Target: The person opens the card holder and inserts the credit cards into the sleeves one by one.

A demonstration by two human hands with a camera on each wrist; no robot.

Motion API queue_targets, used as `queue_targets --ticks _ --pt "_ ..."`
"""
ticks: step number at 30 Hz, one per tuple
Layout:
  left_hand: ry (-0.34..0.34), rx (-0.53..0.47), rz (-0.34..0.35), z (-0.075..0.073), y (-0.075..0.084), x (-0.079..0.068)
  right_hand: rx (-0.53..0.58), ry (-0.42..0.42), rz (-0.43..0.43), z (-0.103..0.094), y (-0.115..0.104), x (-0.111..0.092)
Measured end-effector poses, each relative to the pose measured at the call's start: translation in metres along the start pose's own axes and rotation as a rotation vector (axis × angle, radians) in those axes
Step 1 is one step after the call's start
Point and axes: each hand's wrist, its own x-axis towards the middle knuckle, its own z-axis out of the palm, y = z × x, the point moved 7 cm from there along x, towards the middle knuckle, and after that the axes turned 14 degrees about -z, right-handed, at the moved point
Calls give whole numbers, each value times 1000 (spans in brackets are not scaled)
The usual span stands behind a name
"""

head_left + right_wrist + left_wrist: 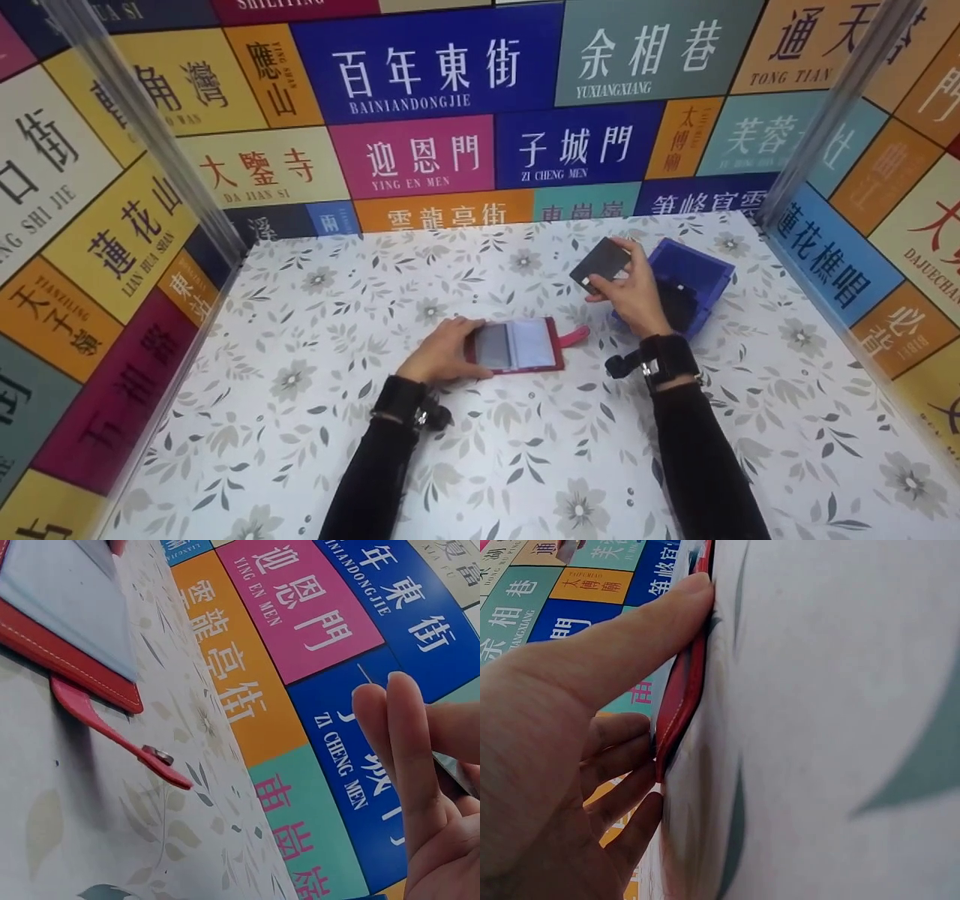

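Note:
A red card holder (557, 352) lies spread open on the table, its clear plastic sleeves facing up and a dark grey card (493, 345) in the left one. My left hand (446, 351) grips its left end, the thumb at the near edge and the fingers at the side. From the holder's right side a pink-red strap (94, 720) with a metal snap sticks out. Raised over the table, my right hand (637, 296) pinches a flat black card (598, 262) between thumb and fingers. The right wrist view shows only a sliver of that card.
Just right of my right hand is a blue plastic bin (718, 289), with black items (681, 306) inside. A white floral tabletop (517, 450) spreads beneath everything. Panels with coloured signs (427, 64) stand at the back and both sides.

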Motion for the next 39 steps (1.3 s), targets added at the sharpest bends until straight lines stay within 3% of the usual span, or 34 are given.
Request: queue_targets --ticks 6,10,16,21,30,39 --pt "10 14 30 0 0 -1 -5 -25 -4 9 4 -3" --pt "8 16 22 0 -1 -1 9 -61 44 29 15 -8" --pt "5 11 12 3 -2 -1 -29 -252 176 71 33 -26" --pt "-4 14 -1 4 -1 0 -110 -399 249 90 45 -42" --pt "3 26 -6 2 1 1 -249 -494 188 98 44 -44" --pt "8 18 7 -1 3 -1 -435 -638 211 107 40 -47"
